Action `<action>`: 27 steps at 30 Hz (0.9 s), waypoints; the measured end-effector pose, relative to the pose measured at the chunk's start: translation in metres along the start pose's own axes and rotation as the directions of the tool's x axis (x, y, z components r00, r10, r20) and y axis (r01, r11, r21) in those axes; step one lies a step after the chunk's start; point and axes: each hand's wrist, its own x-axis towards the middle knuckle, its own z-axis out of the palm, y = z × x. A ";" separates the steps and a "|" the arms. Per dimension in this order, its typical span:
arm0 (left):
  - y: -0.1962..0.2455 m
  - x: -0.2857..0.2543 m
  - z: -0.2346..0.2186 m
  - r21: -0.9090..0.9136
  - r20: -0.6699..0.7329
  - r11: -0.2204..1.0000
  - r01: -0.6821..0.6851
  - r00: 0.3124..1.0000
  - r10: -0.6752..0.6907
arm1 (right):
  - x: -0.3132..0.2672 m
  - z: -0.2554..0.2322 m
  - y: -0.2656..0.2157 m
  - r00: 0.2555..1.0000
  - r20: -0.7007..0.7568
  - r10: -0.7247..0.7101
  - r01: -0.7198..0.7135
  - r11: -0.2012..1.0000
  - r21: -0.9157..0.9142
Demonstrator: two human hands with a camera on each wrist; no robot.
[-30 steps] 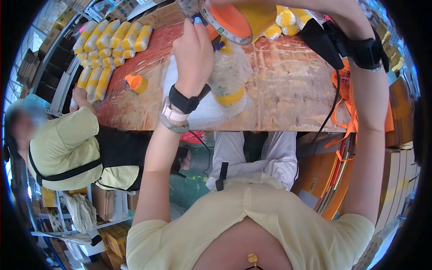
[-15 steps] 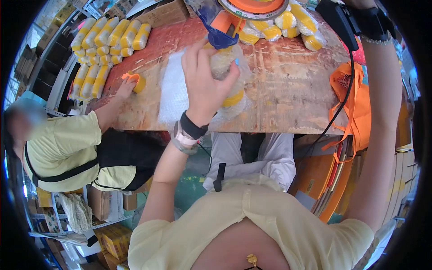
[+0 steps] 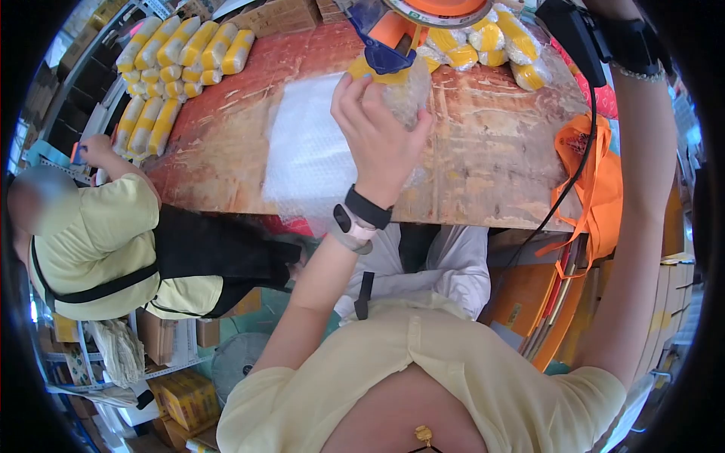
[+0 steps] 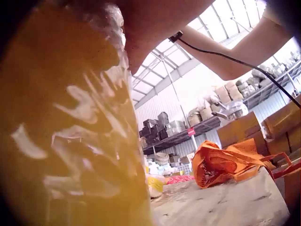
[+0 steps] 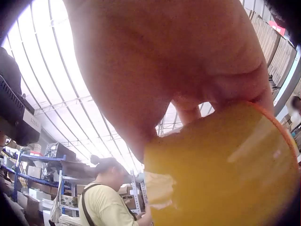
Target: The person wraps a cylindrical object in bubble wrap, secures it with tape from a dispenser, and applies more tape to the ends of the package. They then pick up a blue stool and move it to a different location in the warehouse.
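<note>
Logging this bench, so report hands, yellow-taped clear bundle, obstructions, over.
Left hand holding yellow-taped clear bundle. Right hand gripping large orange-cored yellow tape roll. Possibly in the way: blue plastic tape cutter at the bundle's far end.

The left hand and wrapped bundle had shifted rightward, uncovering more bubble wrap. The small orange tape roll had left the tabletop, apparently in the other person's hand, now farther left.
</note>
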 end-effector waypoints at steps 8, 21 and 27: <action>-0.036 0.006 -0.017 -0.015 0.055 0.997 -0.072 0.996 0.072 | -0.021 0.000 0.037 0.999 0.044 0.017 -0.023 0.990 0.137; -0.043 0.006 -0.013 -0.093 0.060 0.992 -0.087 0.994 0.093 | -0.166 0.113 0.108 0.927 -0.166 0.335 -0.234 0.866 0.442; -0.043 0.009 -0.014 -0.122 0.066 0.989 -0.084 0.994 0.092 | -0.192 0.213 0.101 0.782 -0.345 0.519 -0.169 0.709 0.685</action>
